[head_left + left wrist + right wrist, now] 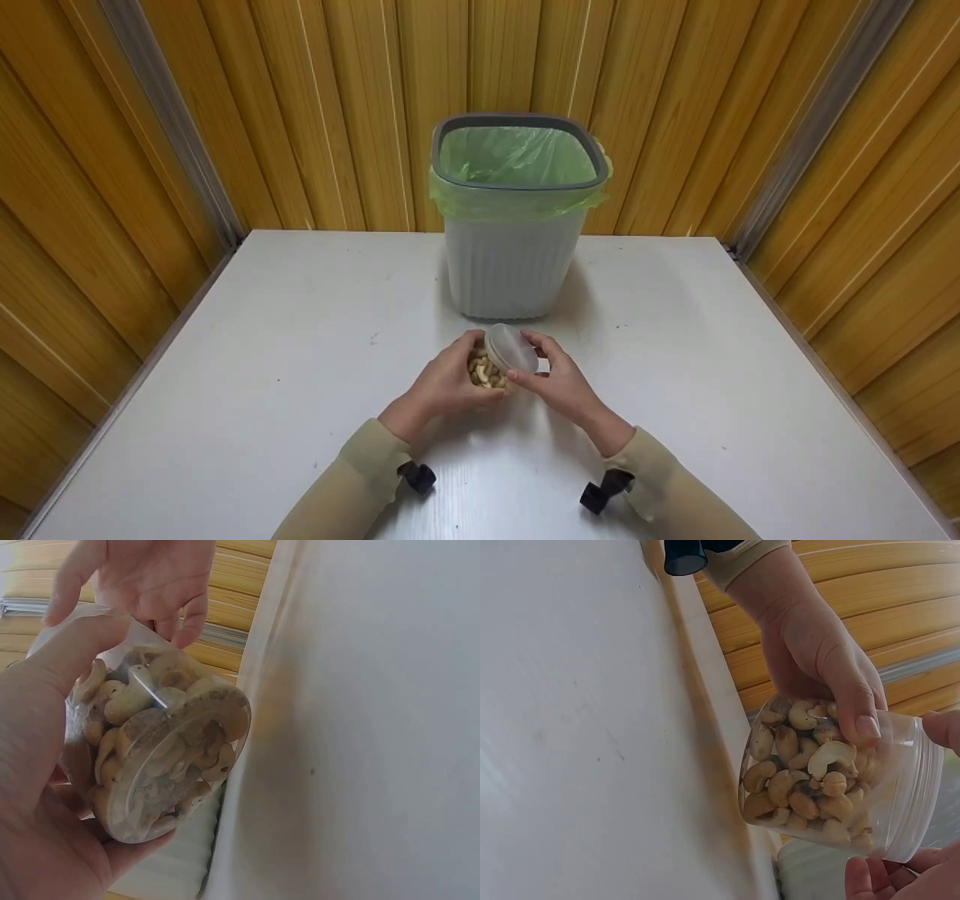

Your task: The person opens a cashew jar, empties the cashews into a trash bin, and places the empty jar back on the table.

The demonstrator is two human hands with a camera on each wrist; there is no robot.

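Note:
A clear plastic jar of cashew nuts hangs tilted above the table, its capped end toward the right. My left hand grips the jar's body, thumb on one side and fingers round the other. The translucent lid sits on the jar's mouth. My right hand holds this lid at its rim between thumb and fingers. In the left wrist view the jar's round base faces the camera. The nuts fill only part of the jar, leaving a gap under the lid.
Just beyond the hands stands a pale grey bin with a dark rim and a green plastic liner. The white table is bounded by wood-patterned panels at the back and both sides.

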